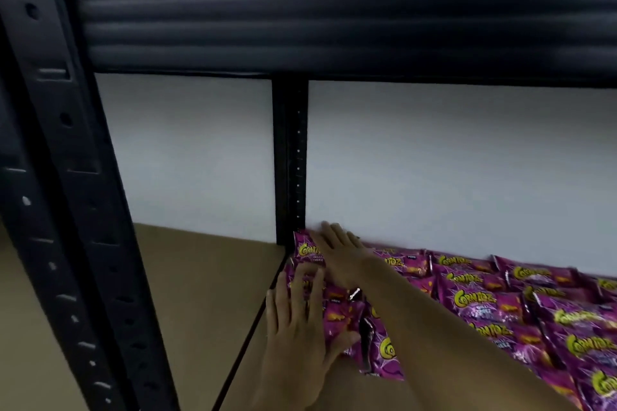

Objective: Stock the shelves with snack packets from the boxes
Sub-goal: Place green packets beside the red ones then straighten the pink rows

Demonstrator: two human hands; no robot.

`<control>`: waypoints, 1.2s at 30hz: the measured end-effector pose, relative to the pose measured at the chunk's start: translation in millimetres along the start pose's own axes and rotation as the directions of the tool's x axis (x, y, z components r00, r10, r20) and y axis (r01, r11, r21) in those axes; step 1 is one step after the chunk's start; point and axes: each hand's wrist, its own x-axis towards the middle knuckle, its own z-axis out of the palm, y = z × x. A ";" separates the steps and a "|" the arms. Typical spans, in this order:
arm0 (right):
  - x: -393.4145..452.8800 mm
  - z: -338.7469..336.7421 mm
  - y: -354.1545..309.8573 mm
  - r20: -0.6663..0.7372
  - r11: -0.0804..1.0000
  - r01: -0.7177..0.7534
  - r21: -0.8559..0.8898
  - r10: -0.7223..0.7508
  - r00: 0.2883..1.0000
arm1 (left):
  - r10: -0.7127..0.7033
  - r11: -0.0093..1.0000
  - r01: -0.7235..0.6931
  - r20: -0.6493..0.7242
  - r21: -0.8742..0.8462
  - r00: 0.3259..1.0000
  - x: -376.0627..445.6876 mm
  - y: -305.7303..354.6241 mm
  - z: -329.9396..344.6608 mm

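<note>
shop stockroom | black metal racking [66, 177] | rows of snack packets [500, 304]

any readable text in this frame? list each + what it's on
"CORNTOZ": yellow-green brand logo on the purple snack packets, repeated across the rows on the shelf board.
Small print under the logos: too blurred to read.
Packet under the right hand: logo partly covered, only "CORN" shows.
Packets under the left hand: logo covered.
Black shelf post, wall: no text.

Purple snack packets [484, 304] are pressed flat on the brown shelf board [200, 294] by the left hand [300, 320] and right hand [340, 250], beside a black upright [289, 157].
</note>
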 end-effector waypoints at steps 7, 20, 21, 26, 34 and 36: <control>14.0 -4.4 6.4 -0.055 0.998 0.019 0.055 -0.016 0.998 | -0.002 1.000 0.003 0.064 -0.010 0.998 13.2 -0.4 6.1; -12.3 -9.7 25.6 -0.169 0.965 0.112 0.239 -0.072 0.983 | -0.037 0.999 0.037 0.022 -0.029 0.999 -1.8 4.1 -7.8; -13.5 -7.8 25.7 -0.233 0.965 0.143 0.222 -0.090 0.968 | -0.037 0.999 0.037 0.021 -0.028 0.999 -2.8 3.9 -7.4; -13.3 -4.7 23.0 -0.313 0.978 0.160 0.132 -0.112 0.943 | -0.035 0.998 0.036 0.009 -0.047 0.999 -2.5 2.6 -6.2; -15.6 -9.4 12.0 -0.304 0.950 0.124 0.288 -0.032 0.952 | -0.077 0.995 0.077 -0.007 -0.065 0.997 -3.4 3.9 -8.9; -17.9 -11.8 12.3 -0.347 0.938 0.129 0.321 -0.010 0.938 | -0.083 0.994 0.083 0.000 -0.068 0.997 -4.1 3.7 -10.5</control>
